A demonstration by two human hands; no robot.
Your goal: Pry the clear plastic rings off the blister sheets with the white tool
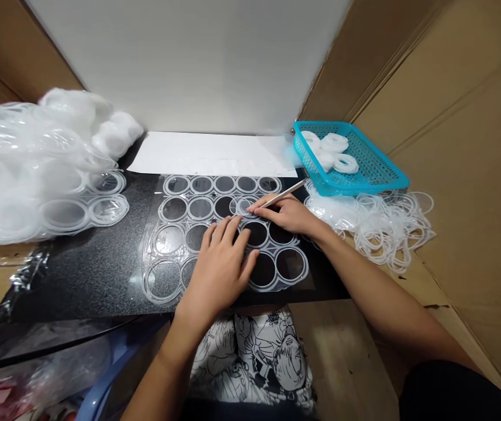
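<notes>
A clear plastic sheet of joined rings [170, 230] lies on the black tabletop, with rows of round openings. My left hand [224, 254] rests flat on the sheet near its middle, fingers spread. My right hand [286, 211] is closed around a thin white stick [289, 191], pen-like, whose upper end points up and to the right. Below the right fingertips a loose-looking ring [242, 205] lies off-centre over an opening in the second row. The stick's lower tip is hidden by the fingers.
Stacked ring sheets [64, 187] and white bundles fill the left side. A blue basket [364, 149] holding several white ring bundles stands at the back right, above a heap of loose rings [386, 228]. White paper [215, 153] lies along the back wall; cardboard [465, 146] walls the right.
</notes>
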